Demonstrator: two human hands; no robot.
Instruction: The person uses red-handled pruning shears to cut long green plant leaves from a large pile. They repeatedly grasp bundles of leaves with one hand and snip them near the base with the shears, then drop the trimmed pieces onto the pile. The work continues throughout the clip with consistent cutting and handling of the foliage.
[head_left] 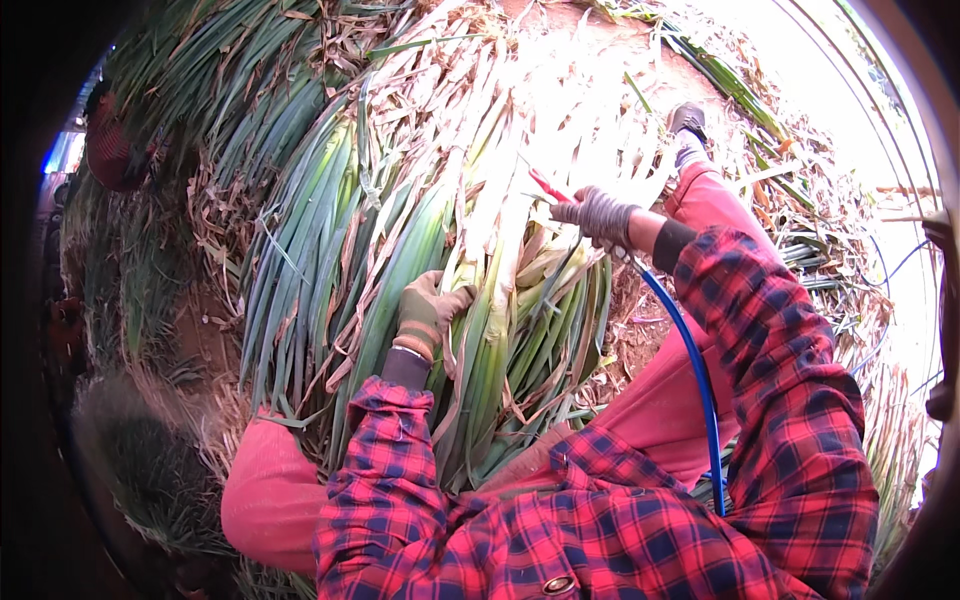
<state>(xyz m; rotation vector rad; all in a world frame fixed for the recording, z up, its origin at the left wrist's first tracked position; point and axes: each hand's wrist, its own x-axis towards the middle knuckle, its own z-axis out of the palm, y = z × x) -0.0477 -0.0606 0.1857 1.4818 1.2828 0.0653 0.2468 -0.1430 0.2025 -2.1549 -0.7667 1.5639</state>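
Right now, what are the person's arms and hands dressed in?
Both arms wear red-and-dark-blue plaid sleeves with dark inner cuffs at the wrists. The left hand has an olive-brown work glove; the right hand has a grey knit glove.

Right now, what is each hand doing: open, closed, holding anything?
Left hand: gloved, closed around the leek stalks.
Right hand: gloved, closed on a red-tipped nozzle fed by a blue hose.
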